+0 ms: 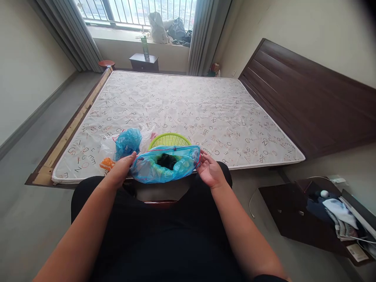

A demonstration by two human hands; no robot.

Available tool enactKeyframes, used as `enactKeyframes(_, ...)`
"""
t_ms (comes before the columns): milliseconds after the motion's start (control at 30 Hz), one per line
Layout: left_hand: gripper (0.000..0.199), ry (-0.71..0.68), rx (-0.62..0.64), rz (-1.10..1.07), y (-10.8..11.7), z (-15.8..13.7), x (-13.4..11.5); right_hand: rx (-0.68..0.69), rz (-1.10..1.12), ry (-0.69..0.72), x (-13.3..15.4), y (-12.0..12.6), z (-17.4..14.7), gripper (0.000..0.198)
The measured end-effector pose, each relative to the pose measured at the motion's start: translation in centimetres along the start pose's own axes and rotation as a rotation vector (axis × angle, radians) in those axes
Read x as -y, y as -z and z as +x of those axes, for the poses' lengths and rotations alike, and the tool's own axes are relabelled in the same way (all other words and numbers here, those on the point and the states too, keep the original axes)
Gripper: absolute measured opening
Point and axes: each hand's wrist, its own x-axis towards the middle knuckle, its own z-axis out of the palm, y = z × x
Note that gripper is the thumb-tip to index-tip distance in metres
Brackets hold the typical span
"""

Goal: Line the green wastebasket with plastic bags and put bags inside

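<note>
A blue translucent plastic bag (pixel 147 170) with a red drawstring round its rim is stretched between my two hands, above my lap. Inside it show crumpled greenish plastic and a black bundle. My left hand (pixel 123 166) is closed on the bag's left edge, thumb on top. At the right edge, my right hand (pixel 210 170) grips the rim by the red string, palm turned up. Just behind the bag stands a green plastic basket (pixel 170 139), its lower part hidden. Left of it lie a crumpled blue bag (pixel 128 143), clear bags (pixel 108 147) and an orange piece of plastic (pixel 107 163).
A bare mattress (pixel 188 102) with printed letters spreads before me, with a dark headboard (pixel 293 78) on the right. A dark nightstand (pixel 290 211) at lower right bears cloth and other items. By the window, a small cabinet (pixel 143 62) carries a green bottle (pixel 145 47).
</note>
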Motion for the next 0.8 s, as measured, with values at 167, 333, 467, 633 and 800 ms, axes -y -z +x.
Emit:
enactKeyframes(167,0.039,-0.271,-0.256,0.29,-1.4,-1.3,-0.2,0.05,-0.129,-0.011,-1.4,-0.7,-1.1,0.037)
enactKeyframes(333,0.021,-0.524,-0.451,0.4,-5.4,-4.4,-1.0,0.121,-0.109,-0.049,-2.9,-1.9,-0.8,0.038)
enactKeyframes(467,0.043,-0.2,0.076,0.124,-8.7,-4.9,-0.5,0.153,-0.092,-0.082,-4.1,-3.2,-0.6,0.044)
enactKeyframes(633,0.048,-0.115,0.218,-0.028,-10.9,-4.8,0.2,0.186,-0.182,-0.064,-5.7,-4.0,-1.2,0.044)
enactKeyframes(800,0.041,-0.274,0.18,0.135,-11.0,-5.2,0.1,0.196,-0.282,-0.029,-6.7,-3.9,-1.4,0.044)
